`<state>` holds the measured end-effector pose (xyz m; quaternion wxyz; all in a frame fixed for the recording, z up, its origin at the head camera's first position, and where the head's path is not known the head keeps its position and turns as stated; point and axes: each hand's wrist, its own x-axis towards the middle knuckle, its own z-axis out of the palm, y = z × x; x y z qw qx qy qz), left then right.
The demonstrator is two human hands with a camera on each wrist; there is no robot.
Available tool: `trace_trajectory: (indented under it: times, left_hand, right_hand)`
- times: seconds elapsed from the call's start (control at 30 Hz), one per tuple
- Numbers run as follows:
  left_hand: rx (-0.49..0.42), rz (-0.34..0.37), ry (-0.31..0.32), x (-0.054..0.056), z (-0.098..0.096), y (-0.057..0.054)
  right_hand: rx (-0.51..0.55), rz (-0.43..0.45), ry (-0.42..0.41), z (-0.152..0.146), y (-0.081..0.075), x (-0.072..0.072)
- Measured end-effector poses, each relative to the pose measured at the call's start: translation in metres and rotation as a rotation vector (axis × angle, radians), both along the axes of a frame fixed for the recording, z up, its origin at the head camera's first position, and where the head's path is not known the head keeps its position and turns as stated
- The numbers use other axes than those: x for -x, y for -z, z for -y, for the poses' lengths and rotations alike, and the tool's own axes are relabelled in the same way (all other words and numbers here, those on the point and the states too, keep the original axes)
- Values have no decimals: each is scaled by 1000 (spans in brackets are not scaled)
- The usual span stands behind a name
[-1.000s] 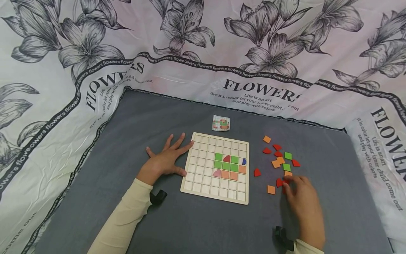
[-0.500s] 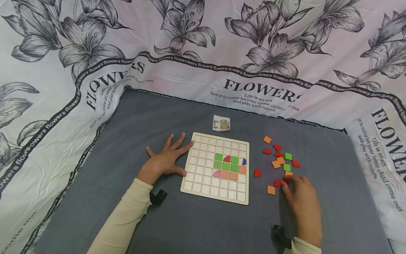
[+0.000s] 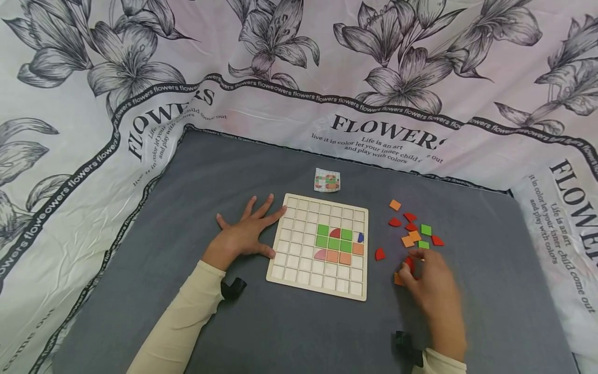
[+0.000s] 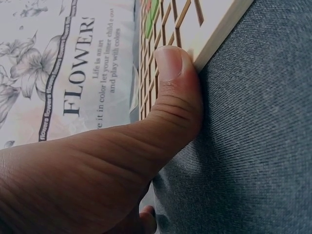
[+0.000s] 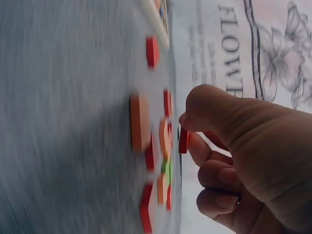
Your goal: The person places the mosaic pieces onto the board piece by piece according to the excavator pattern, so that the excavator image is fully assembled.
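Note:
Between the thumb and fingertips of my right hand [image 3: 433,289] I pinch a small red tile [image 5: 184,140], lifted over the grey cloth. An orange square tile [image 3: 398,279] lies partly hidden below that hand in the head view. My left hand [image 3: 245,236] lies with spread fingers at the left edge of a wooden grid board [image 3: 289,264]. Its thumb [image 4: 170,66] rests on the board's rim in the left wrist view. Green squares [image 3: 334,243], orange squares, red and pink quarter-round tiles and a blue piece [image 3: 360,237] sit in the board's cells.
Right of the board lie loose tiles: several red quarter-rounds [image 3: 394,222], orange squares [image 3: 408,241] and green squares [image 3: 426,229]. A small printed pattern card [image 3: 327,180] lies behind the board. A flower-print cloth [image 3: 261,114] rises behind the grey surface [image 3: 224,171].
My right hand has lifted the red tile and moved left with it, over the near orange square. The left hand has stayed on the board's edge.

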<state>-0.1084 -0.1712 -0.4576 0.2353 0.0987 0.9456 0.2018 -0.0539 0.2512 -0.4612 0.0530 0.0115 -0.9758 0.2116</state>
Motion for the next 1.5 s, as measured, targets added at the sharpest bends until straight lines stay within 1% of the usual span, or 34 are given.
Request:
trace_trajectory:
  times: [0.13,0.27,0.4,0.53,0.87,1.13,1.37,1.5]
  left_hand:
    - [-4,6,-3,1,1,1]
    - [2,6,-1,1,1,1]
    - [9,7,0,2,1,1]
    - [15,11,-2,2,0,1]
    - [13,6,1,1,1,2]
    - [13,0,2,1,1,2]
    - [12,-1,0,1,1,1]
    - [7,-1,4,1,1,1]
  right_hand:
    - [17,5,-86,22,-1,0]
    - [35,19,-172,43,2,-1]
    - [44,32,-222,58,6,-3]
    - [53,61,-248,68,9,-5]
    - [11,28,-291,81,15,-6]
    - [15,44,-275,83,13,-6]
    - [19,-14,-289,82,15,-7]
    - [16,-30,-289,82,15,-7]
